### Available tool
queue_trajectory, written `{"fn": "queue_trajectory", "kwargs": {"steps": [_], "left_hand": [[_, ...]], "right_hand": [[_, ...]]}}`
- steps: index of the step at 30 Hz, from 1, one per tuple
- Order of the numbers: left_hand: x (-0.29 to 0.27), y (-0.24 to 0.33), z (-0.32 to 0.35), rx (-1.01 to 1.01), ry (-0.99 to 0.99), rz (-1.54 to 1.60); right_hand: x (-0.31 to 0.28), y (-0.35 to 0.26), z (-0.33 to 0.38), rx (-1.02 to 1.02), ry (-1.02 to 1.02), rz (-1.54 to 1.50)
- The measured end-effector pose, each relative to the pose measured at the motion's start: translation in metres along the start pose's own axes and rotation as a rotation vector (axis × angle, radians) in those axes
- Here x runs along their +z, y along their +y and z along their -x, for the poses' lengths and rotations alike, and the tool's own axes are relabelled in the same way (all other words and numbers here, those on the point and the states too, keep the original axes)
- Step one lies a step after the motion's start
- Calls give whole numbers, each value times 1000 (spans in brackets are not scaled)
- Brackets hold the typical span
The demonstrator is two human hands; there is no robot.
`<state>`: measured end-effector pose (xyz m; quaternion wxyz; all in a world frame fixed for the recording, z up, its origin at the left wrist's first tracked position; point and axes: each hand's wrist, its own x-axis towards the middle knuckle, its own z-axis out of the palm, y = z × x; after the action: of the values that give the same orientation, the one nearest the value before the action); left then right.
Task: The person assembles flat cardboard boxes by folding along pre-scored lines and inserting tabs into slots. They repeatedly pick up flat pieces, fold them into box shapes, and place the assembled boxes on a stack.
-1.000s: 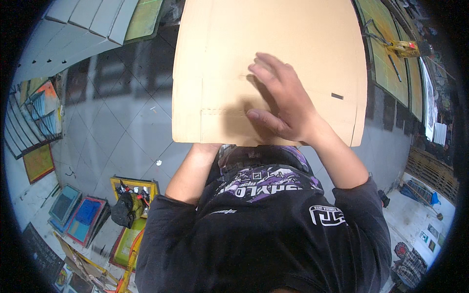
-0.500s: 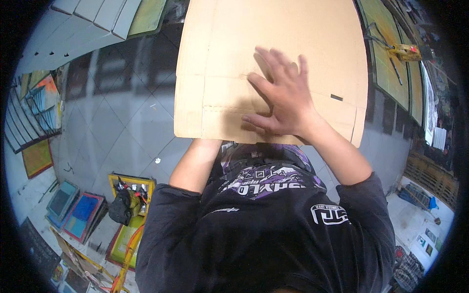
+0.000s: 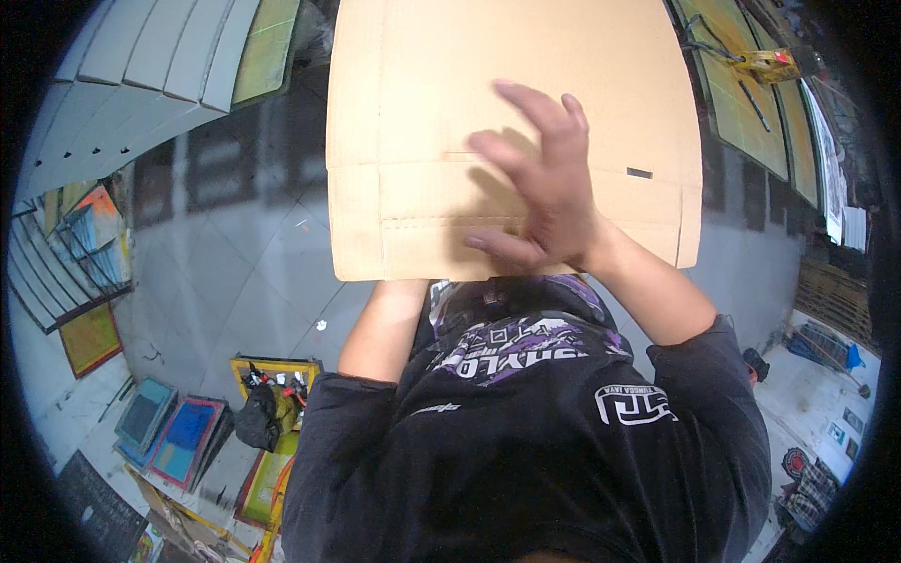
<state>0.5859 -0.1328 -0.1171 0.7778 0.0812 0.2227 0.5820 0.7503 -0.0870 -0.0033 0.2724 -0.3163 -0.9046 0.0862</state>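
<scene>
A large flat sheet of brown cardboard (image 3: 432, 84), creased with fold lines and cut with a small dark slot near its right side, spans the space in front of my body. Over its near half is my right hand (image 3: 549, 192), thumb and fingers spread and slightly bent, holding nothing. It casts a shadow on the sheet; whether any fingertip touches the board I cannot tell. My left forearm runs under the near edge, and the cardboard hides my left hand.
At the upper left stands a stack of pale grey boxes (image 3: 141, 113). Framed screens (image 3: 192, 441) lean at the lower left, near a yellow frame (image 3: 314, 366) with a dark bag. Greenish panels (image 3: 741, 113) and a yellow tool (image 3: 765, 66) are at the upper right. Grey tiled floor (image 3: 235, 272) lies below.
My right hand has turned and its fingers have bent more, seeming to rise from the cardboard. The sheet sits slightly farther left in view, and the surroundings have shifted a little.
</scene>
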Motion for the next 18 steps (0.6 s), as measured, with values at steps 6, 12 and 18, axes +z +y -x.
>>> {"fn": "queue_trajectory", "kwargs": {"steps": [6, 12, 18], "left_hand": [[1, 0, 9, -4, 19, -41], [3, 0, 8, 1, 24, -76], [6, 0, 8, 4, 28, -101]], "right_hand": [[9, -6, -3, 82, -80, 59], [12, -6, -2, 112, -289, 167], [12, -3, 5, 120, -168, 110]]}}
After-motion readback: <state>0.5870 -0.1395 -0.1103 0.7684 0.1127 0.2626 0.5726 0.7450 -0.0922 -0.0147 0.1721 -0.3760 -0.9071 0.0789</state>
